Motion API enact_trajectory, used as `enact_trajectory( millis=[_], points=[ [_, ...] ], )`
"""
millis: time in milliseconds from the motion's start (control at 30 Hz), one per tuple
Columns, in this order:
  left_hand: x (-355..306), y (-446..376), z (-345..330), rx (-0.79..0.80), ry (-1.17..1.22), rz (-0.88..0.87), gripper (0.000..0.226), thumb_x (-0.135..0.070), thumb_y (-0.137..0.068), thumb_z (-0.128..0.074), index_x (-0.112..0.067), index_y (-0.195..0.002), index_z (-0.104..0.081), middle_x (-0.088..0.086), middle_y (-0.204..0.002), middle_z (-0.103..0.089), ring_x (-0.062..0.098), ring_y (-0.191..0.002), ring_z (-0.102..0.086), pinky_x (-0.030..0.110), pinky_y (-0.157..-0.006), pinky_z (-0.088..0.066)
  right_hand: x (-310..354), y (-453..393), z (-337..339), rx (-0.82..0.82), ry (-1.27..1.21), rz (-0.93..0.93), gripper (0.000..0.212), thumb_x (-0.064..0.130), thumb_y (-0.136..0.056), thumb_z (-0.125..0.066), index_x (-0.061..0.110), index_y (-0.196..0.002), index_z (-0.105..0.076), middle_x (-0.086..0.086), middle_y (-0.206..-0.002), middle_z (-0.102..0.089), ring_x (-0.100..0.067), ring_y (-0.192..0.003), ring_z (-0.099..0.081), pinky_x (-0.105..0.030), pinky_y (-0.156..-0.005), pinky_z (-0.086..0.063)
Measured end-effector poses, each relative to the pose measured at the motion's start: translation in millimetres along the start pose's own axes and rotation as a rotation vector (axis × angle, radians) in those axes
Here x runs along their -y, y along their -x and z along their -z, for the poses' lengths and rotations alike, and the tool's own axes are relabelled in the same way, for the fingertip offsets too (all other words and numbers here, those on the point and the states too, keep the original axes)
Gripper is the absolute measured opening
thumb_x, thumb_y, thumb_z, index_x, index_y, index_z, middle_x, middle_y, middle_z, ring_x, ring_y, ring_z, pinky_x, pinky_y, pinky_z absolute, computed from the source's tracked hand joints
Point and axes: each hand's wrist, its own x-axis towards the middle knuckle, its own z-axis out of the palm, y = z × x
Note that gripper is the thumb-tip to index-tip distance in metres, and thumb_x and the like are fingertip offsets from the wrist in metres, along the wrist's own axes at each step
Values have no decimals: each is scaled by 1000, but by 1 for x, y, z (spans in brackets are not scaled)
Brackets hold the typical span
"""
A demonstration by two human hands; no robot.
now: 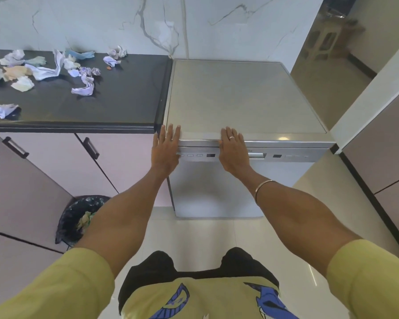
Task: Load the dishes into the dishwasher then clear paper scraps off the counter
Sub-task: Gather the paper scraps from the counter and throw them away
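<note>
dishwasher (217,185): closed, straight ahead; both hands at its top front edge
desk (124,97): to the left; paper scraps (44,67) lie on it, nearer the left hand (165,149)
right hand (233,150): fingers straight and flat, as on the left; holding nothing

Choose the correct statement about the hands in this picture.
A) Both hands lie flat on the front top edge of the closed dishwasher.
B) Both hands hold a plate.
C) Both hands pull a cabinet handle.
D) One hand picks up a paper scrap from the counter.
A: the left hand and right hand rest with straight fingers on the front top edge of the dishwasher, whose door is closed.
</note>
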Motion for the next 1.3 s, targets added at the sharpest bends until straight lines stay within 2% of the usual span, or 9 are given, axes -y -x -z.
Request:
enact_trajectory(
  millis=[67,200,400,533,667,833,1067,1167,1300],
  points=[
    [-6,0,-4,-25,33,34,98,-31,-82,-78,-15,-156,-16,14,-161,-22,40,-149,-14,52,-116,-30,-6,3,-6,-61,-15,28,49,21,-105,-25,5,-150,-33,-13,-154,-37,-30,-145,-29,-42,-121,-20],
    [-12,2,-9,-74,92,54,97,-18,-77,-82,-14,-154,-22,15,-159,-26,40,-148,-15,48,-108,-43,-14,5,-10,-125,-35,59,50,22,-105,-21,6,-149,-37,-11,-152,-41,-28,-143,-33,-40,-120,-22],
    [-2,0,-12,-151,125,33,92,-14,-71,-83,-17,-149,-35,12,-154,-37,38,-145,-26,51,-97,-49,-11,8,-14,-166,-59,54,50,24,-104,-22,6,-147,-40,-11,-149,-45,-29,-140,-37,-40,-119,-24],
    [-4,-1,-14,-201,139,39,87,-12,-71,-82,-17,-147,-39,12,-152,-40,38,-144,-29,52,-109,-39,-12,6,-16,-178,-84,26,48,23,-104,-26,6,-147,-40,-10,-150,-45,-28,-141,-36,-40,-120,-23],
    [-7,1,-14,-151,108,54,90,-17,-75,-82,-17,-150,-33,12,-156,-35,37,-147,-23,53,-117,-28,-7,6,-13,-117,-101,6,50,23,-104,-23,6,-150,-35,-10,-153,-40,-27,-144,-31,-39,-121,-20],
    [-8,1,-4,-13,28,38,113,-35,-66,-89,-14,-154,-22,16,-159,-26,36,-150,-15,51,-122,-12,-20,3,0,14,-83,82,50,20,-105,-25,4,-153,-27,-11,-158,-30,-27,-148,-21,-37,-122,-15],
    [-5,0,15,107,145,-25,128,-39,-61,-92,-4,-155,-13,15,-164,-9,32,-152,3,42,-122,1,-28,10,14,86,-39,70,52,15,-102,-32,0,-152,-24,-15,-158,-28,-32,-148,-21,-40,-121,-19],
    [-3,2,19,111,216,-47,114,-46,-73,-83,-2,-155,-16,14,-164,-10,29,-152,2,41,-124,-3,-28,13,18,114,-34,54,53,14,-102,-32,0,-152,-22,-16,-159,-24,-31,-149,-19,-40,-121,-18],
    [-4,2,23,52,327,-30,70,-46,-102,-41,-4,-154,-23,12,-163,-17,25,-152,-5,39,-124,-8,-29,14,24,126,-59,-19,52,19,-104,-29,-1,-152,-23,-17,-159,-25,-33,-148,-20,-42,-120,-18]
  ],
)
